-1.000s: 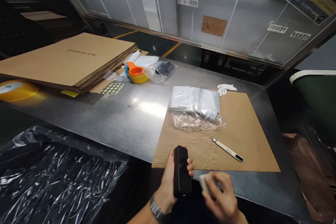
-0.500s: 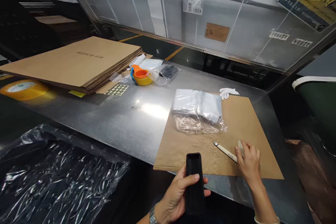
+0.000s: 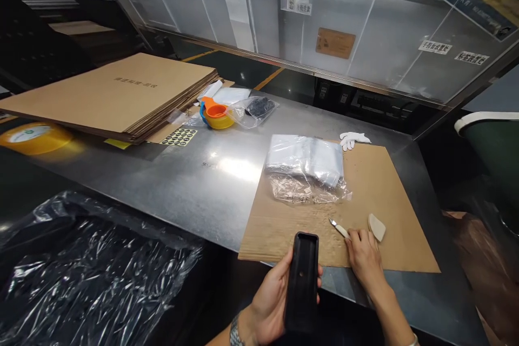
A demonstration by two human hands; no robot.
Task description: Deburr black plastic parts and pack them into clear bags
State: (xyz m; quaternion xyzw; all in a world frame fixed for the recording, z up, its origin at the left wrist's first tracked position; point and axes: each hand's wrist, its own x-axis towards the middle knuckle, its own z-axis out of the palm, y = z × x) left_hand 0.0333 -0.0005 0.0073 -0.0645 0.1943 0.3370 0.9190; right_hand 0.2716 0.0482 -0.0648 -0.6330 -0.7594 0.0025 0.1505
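Bare steel table (image 3: 194, 184) left of the cardboard sheet (image 3: 389, 184) is the widest open lane — nothing on it from the near edge back to the sticker sheet (image 3: 177, 137). Far left blocked by the flat carton stack (image 3: 117, 92); behind the lane sit the orange-and-yellow cup (image 3: 217, 114) and a bagged dark item (image 3: 259, 107). Back wall is a clear panel (image 3: 365, 27), no passage. On the cardboard: bag pile (image 3: 306, 167) fills the far-centre, craft knife (image 3: 339, 229) and pale wedge (image 3: 377, 226) near the front — blade points left. Right half of the cardboard open up to the white glove (image 3: 352, 139). Plastic-wrapped bulk (image 3: 93, 275) fills the space below the table's near-left edge.
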